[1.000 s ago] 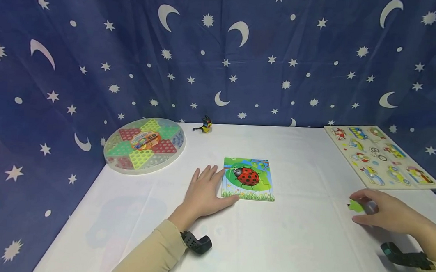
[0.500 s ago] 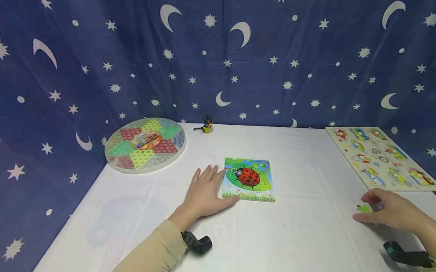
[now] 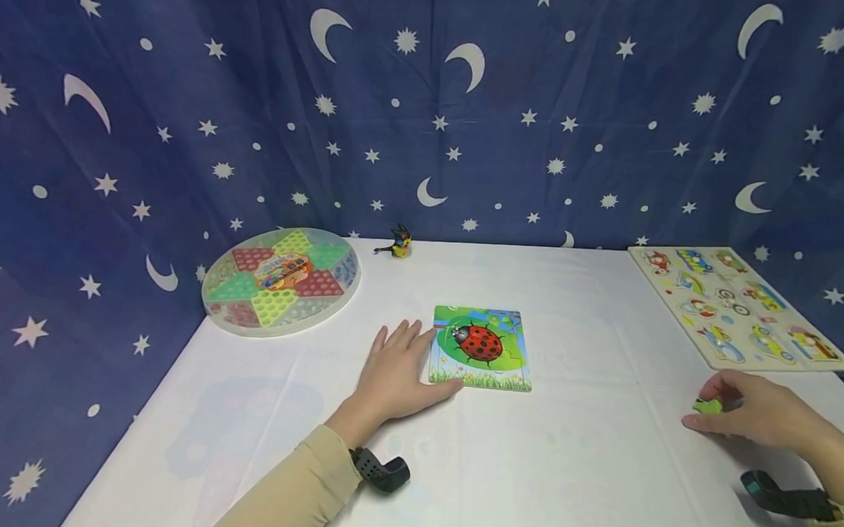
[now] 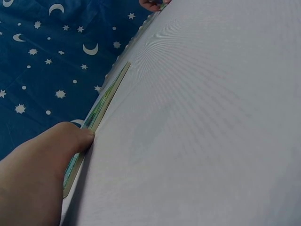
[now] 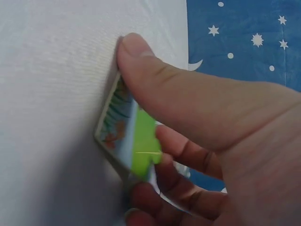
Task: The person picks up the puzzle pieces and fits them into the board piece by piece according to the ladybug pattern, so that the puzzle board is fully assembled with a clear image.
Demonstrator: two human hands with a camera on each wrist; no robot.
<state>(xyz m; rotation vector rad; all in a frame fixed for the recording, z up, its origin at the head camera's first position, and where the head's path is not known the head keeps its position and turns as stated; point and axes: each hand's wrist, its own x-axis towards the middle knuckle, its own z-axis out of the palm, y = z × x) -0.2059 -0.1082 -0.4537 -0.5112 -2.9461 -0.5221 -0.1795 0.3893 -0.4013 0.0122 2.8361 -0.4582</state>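
Note:
A square ladybug puzzle [image 3: 479, 344] lies flat on the white table. My left hand [image 3: 394, 377] rests at its left side with fingers spread and straight. The thumb touches the puzzle's near edge, which the left wrist view shows side-on [image 4: 109, 99]. Far to the right, my right hand [image 3: 761, 409] pinches a bright green puzzle piece [image 3: 708, 406] just above the cloth. Seen from the right wrist, the held puzzle piece [image 5: 143, 141] stands tilted, with a printed part of grass and orange flowers. Fingers hide some of it, so I cannot tell whether several pieces are stacked.
A round Chinese checkers board [image 3: 282, 282] sits at the back left, with a small yellow-and-black toy figure [image 3: 399, 242] beside it. At the back right lies a wooden vehicle puzzle board [image 3: 738, 312]. A dark blue moon-and-star curtain [image 3: 501, 124] hangs behind the table.
My right hand has shifted slightly to the right, turning the green piece so that less of its face shows in the head view. The left hand and ladybug puzzle stay put.

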